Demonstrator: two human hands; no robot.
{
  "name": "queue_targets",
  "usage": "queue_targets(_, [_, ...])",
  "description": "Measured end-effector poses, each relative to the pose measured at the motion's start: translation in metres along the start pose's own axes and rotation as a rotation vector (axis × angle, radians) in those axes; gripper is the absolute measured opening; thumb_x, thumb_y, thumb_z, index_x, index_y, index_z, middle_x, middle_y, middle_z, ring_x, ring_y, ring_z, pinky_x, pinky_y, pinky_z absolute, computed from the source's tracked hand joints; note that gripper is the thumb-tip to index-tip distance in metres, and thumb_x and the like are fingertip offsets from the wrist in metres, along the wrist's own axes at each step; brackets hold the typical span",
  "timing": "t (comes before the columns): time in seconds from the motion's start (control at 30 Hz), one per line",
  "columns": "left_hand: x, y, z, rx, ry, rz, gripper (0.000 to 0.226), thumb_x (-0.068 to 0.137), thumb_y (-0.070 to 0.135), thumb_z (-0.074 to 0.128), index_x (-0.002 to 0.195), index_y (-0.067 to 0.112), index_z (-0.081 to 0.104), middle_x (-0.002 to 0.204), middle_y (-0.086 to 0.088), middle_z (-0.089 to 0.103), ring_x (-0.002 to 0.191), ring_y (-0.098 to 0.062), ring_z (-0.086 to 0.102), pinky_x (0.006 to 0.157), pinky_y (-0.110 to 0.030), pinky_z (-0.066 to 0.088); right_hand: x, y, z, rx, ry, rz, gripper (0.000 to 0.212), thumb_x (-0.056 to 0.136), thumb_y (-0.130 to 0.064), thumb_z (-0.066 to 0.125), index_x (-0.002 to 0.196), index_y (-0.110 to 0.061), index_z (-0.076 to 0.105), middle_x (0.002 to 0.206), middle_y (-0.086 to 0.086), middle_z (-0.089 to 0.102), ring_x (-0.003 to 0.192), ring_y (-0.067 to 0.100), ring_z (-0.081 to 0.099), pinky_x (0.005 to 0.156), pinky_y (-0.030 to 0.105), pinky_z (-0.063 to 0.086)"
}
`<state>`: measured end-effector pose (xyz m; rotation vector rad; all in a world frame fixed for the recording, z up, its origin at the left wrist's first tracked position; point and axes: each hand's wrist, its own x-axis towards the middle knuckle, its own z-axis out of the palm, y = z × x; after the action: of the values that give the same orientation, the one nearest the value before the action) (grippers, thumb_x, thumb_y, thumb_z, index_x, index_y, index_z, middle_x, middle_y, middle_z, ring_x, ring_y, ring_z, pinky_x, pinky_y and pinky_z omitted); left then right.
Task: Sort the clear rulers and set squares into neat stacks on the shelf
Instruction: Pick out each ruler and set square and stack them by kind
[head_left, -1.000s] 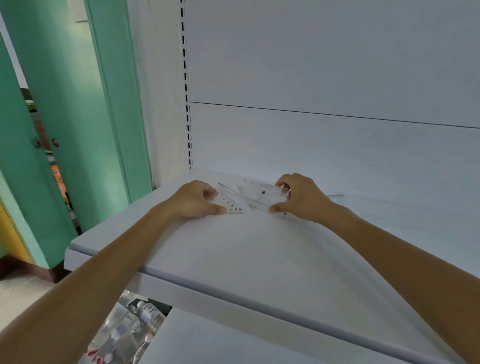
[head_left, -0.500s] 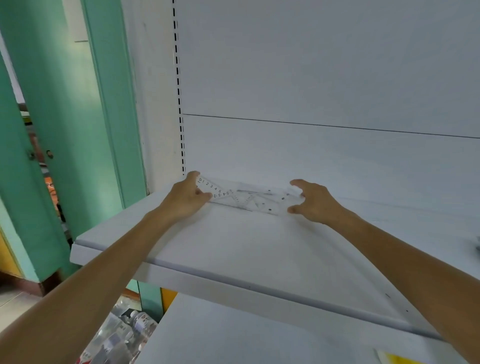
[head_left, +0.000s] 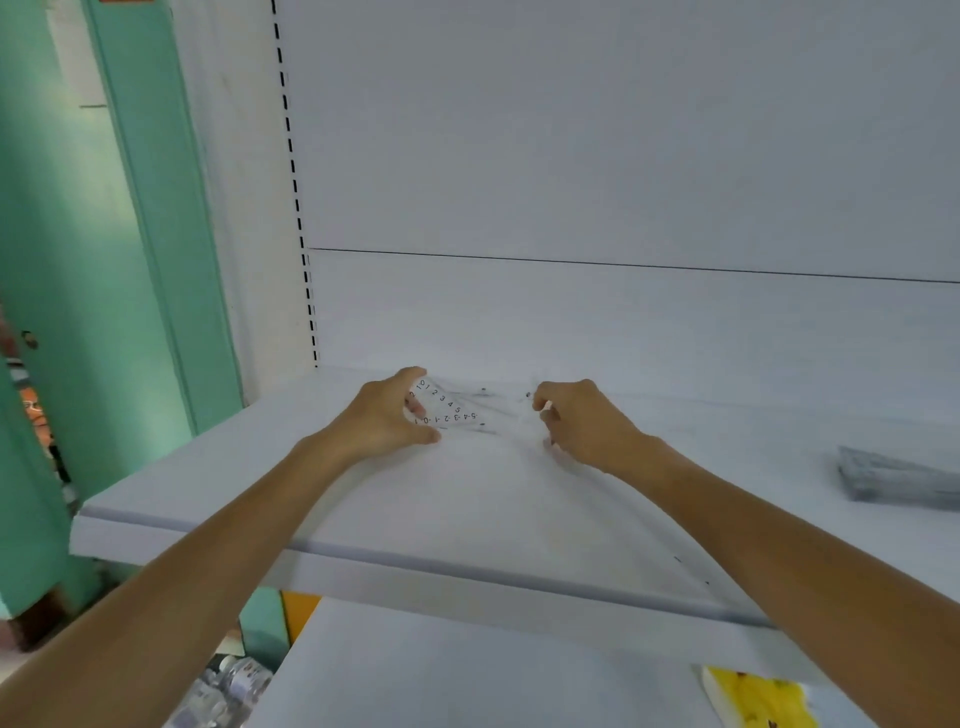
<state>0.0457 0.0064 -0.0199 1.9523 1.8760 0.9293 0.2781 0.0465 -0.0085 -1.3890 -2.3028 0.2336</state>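
Clear plastic rulers and set squares (head_left: 457, 410) sit bunched between both hands, long axis running left to right along the back wall. Left hand (head_left: 387, 418) grips the numbered end, fingers curled over it. Right hand (head_left: 584, 428) pinches the opposite end. All this towards the rear of the flat white shelf (head_left: 467, 514); a blurred grey bundle (head_left: 893, 475) lies well off to the right.

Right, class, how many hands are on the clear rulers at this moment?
2. The left hand grips the left end of the rulers near the back of the shelf; the right hand pinches their right end. Neither is hidden.
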Motion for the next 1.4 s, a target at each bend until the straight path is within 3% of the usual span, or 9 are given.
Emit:
queue_targets(0.13, [-0.004, 0.002, 0.003, -0.010, 0.001, 0.010, 0.078, 0.074, 0.024, 0.076, 0.140, 0.021, 0.033, 0.099, 0.004, 0.059, 0.076, -0.006, 0.050, 0.075, -0.021, 0.035, -0.001, -0.004, 0.000, -0.414, 0.010, -0.100, 0.020, 0.094, -0.016, 0.041, 0.108, -0.010, 0.054, 0.099, 0.011, 0.060, 0.085, 0.029, 0.059, 0.071, 0.032, 0.044])
queue_targets(0.33, [-0.009, 0.002, 0.007, -0.005, -0.041, 0.014, 0.086, 0.076, 0.032, 0.073, 0.145, 0.021, 0.023, 0.095, 0.011, 0.057, 0.081, -0.008, 0.051, 0.080, -0.022, 0.038, -0.007, -0.001, 0.000, 0.042, 0.014, -0.022, 0.030, 0.088, -0.007, 0.035, 0.089, 0.001, 0.063, 0.092, 0.014, 0.067, 0.082, 0.033, 0.063, 0.076, 0.040, 0.053])
queue_targets(0.43, [-0.009, 0.004, 0.011, 0.017, -0.052, 0.014, 0.091, 0.078, 0.040, 0.070, 0.148, 0.022, 0.014, 0.095, 0.013, 0.058, 0.082, -0.005, 0.050, 0.080, -0.023, 0.038, -0.015, 0.005, -0.003, -0.026, 0.062, -0.089, 0.028, 0.088, -0.009, 0.039, 0.098, -0.010, 0.065, 0.097, 0.004, 0.068, 0.090, 0.024, 0.062, 0.078, 0.031, 0.048])
queue_targets(0.53, [-0.008, 0.014, 0.018, 0.029, -0.058, 0.036, 0.094, 0.080, 0.042, 0.067, 0.148, 0.027, 0.005, 0.092, 0.015, 0.056, 0.077, 0.004, 0.048, 0.072, -0.021, 0.036, -0.020, 0.016, -0.008, -0.198, 0.207, -0.149, 0.019, 0.090, -0.022, 0.052, 0.103, -0.016, 0.065, 0.092, -0.001, 0.067, 0.088, 0.020, 0.060, 0.068, 0.025, 0.038])
queue_targets(0.7, [-0.006, 0.042, 0.035, 0.003, -0.045, 0.111, 0.074, 0.082, 0.040, 0.065, 0.143, 0.035, 0.023, 0.093, 0.010, 0.057, 0.078, -0.003, 0.049, 0.076, -0.024, 0.035, -0.042, 0.037, -0.032, -0.408, 0.588, -0.359, 0.010, 0.075, -0.011, 0.073, 0.071, -0.003, 0.067, 0.074, 0.012, 0.058, 0.068, 0.031, 0.058, 0.058, 0.035, 0.044])
queue_targets(0.93, [-0.004, 0.100, 0.073, 0.044, 0.023, 0.206, 0.058, 0.080, 0.046, 0.064, 0.133, 0.035, 0.041, 0.106, 0.008, 0.057, 0.079, -0.006, 0.054, 0.078, -0.026, 0.042, -0.074, 0.099, -0.065, -0.326, 0.430, -0.244, 0.029, 0.099, -0.028, 0.033, 0.101, -0.004, 0.049, 0.079, 0.008, 0.051, 0.058, 0.037, 0.048, 0.053, 0.032, 0.037])
queue_targets(1.07, [0.000, 0.146, 0.109, 0.029, -0.019, 0.209, 0.060, 0.080, 0.047, 0.064, 0.133, 0.034, 0.039, 0.105, 0.009, 0.057, 0.079, -0.006, 0.053, 0.076, -0.028, 0.042, -0.101, 0.146, -0.098, -0.238, 0.408, -0.230, 0.027, 0.098, -0.026, 0.036, 0.105, -0.005, 0.053, 0.074, 0.013, 0.054, 0.061, 0.036, 0.054, 0.058, 0.041, 0.047])
queue_targets(1.2, [0.002, 0.196, 0.151, -0.029, -0.033, 0.217, 0.069, 0.080, 0.048, 0.064, 0.138, 0.032, 0.030, 0.103, 0.010, 0.056, 0.082, -0.007, 0.051, 0.075, -0.026, 0.037, -0.129, 0.202, -0.130, -0.149, 0.465, -0.174, 0.027, 0.097, -0.017, 0.044, 0.118, -0.011, 0.059, 0.074, 0.014, 0.059, 0.067, 0.032, 0.055, 0.065, 0.037, 0.044])
queue_targets(1.4, [-0.004, 0.246, 0.200, -0.051, -0.051, 0.213, 0.076, 0.076, 0.045, 0.070, 0.137, 0.026, 0.031, 0.105, 0.014, 0.057, 0.081, -0.008, 0.056, 0.077, -0.028, 0.044, -0.160, 0.270, -0.156, -0.054, 0.429, -0.101, 0.031, 0.094, -0.027, 0.051, 0.121, -0.016, 0.061, 0.114, 0.005, 0.065, 0.106, 0.021, 0.055, 0.090, 0.024, 0.039])
